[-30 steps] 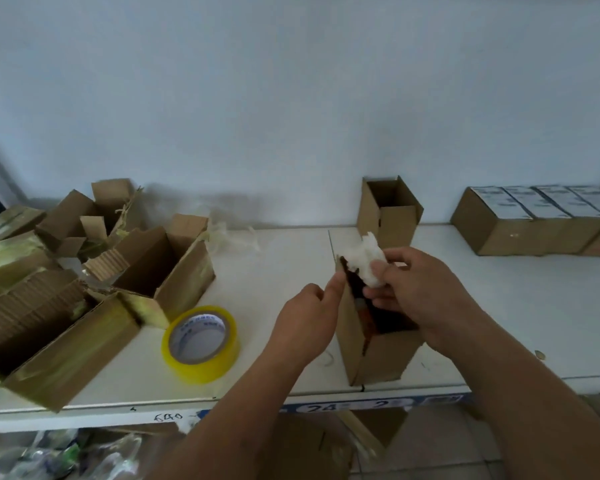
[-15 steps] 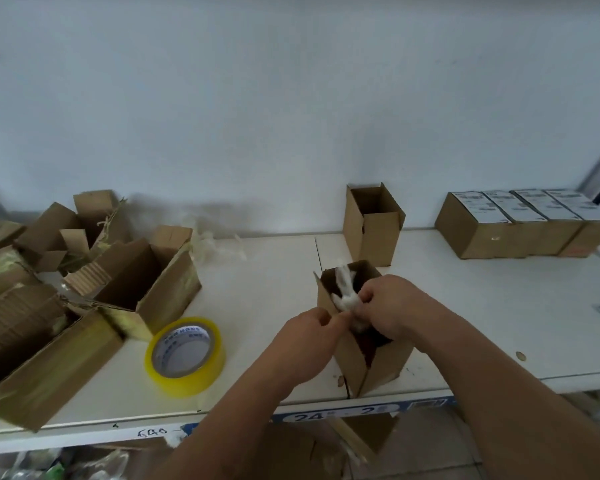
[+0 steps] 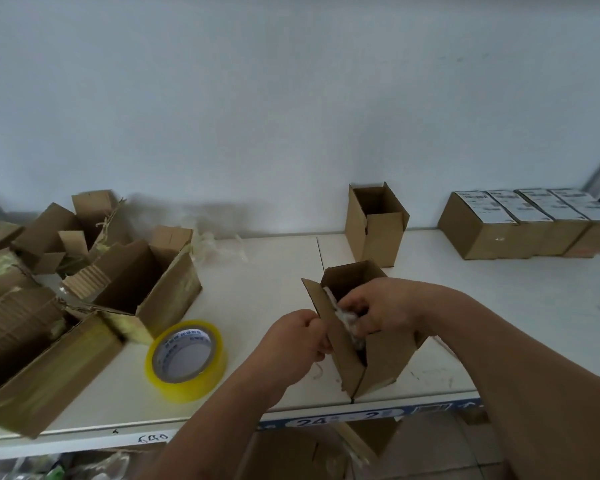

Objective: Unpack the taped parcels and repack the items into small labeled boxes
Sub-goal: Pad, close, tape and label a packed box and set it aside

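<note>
The right fingers point(image 3: 352, 306) were curled into the mouth of the box point(image 3: 381, 355), pinching a white wad point(image 3: 345, 318) of stuffing; whether they also touched the item beneath, the view did not show. The left hand point(image 3: 297, 341) was closed on the box's near flap point(image 3: 321, 306), its thumb and fingers clamped at the flap's edge. The right hand point(image 3: 385, 308) lay over the opening from 3 o'clock, the left came in from 9 o'clock.

The box stood near the front edge of the shelf point(image 3: 264, 289), at about 5 o'clock from the middle of the view. Its long axis ran upright, tilted a little toward 11 o'clock, mouth up.

By the look of it the wad was light, soft and crushable, so it would take any pinch and pack down under fingertip pressure. The box was thin card: stiff along its corners, weak at the flaps, and probably light enough to tip. A hold low on the walls would likely steady it better than the flap.

A tape roll point(image 3: 186, 360) lay flat at 9 o'clock of the box, apart from it. An empty box point(image 3: 378, 233) stood upright at 12 o'clock, and labeled boxes point(image 3: 530, 223) sat in a row at 2 o'clock. Opened parcels point(image 3: 94, 292) were heaped at 9 to 10 o'clock.
</note>
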